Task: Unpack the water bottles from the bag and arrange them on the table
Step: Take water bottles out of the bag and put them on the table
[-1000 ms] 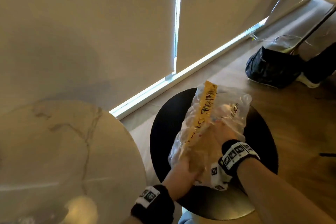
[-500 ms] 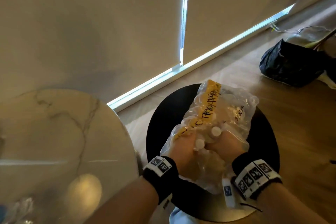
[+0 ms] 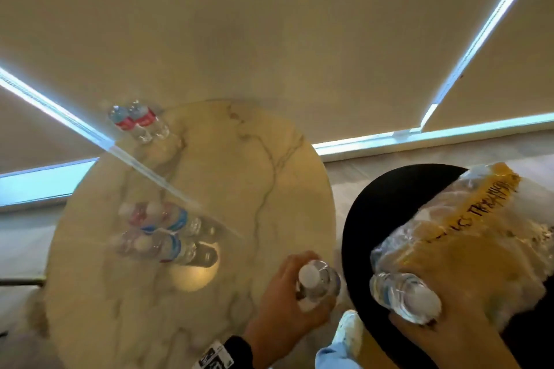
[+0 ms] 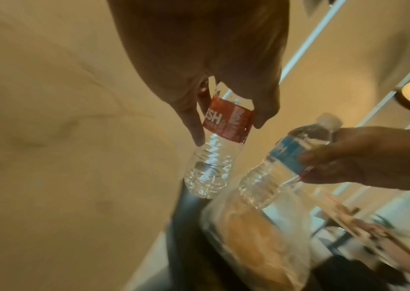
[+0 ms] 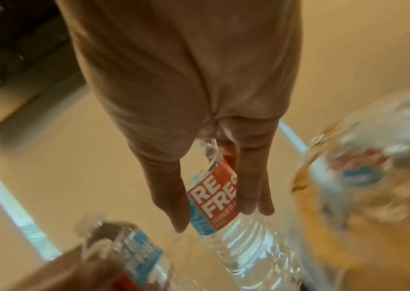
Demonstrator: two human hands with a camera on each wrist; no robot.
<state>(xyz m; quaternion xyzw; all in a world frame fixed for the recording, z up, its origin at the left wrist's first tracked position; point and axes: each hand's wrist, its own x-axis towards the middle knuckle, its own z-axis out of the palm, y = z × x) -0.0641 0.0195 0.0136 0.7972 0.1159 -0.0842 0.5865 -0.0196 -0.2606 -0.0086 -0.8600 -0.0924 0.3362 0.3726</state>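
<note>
The left hand (image 3: 289,293) is wrapped around a small water bottle (image 3: 317,283), fingers and thumb curled round its upper body; the left wrist view shows them closing on the red label (image 4: 226,123), with the bottle hanging cap up above the near right edge of the round marble bench (image 3: 239,177). The right hand (image 3: 452,305) grips a second bottle (image 3: 404,296) the same way, thumb and fingers clasping its red and blue label (image 5: 213,200), and holds it over the black round stool (image 3: 374,213) just right of the bench. On the stool lies the clear plastic bag (image 3: 467,228) with a yellow strip and black writing, more bottles showing dimly through it. Already on the bench stand a pair of red-labelled bottles (image 3: 138,123) at the far left edge and a cluster of bottles (image 3: 163,231) toward the middle left, all upright and blurred. Beige blinds (image 3: 269,24) fill the far side, with bright gaps between them.
</note>
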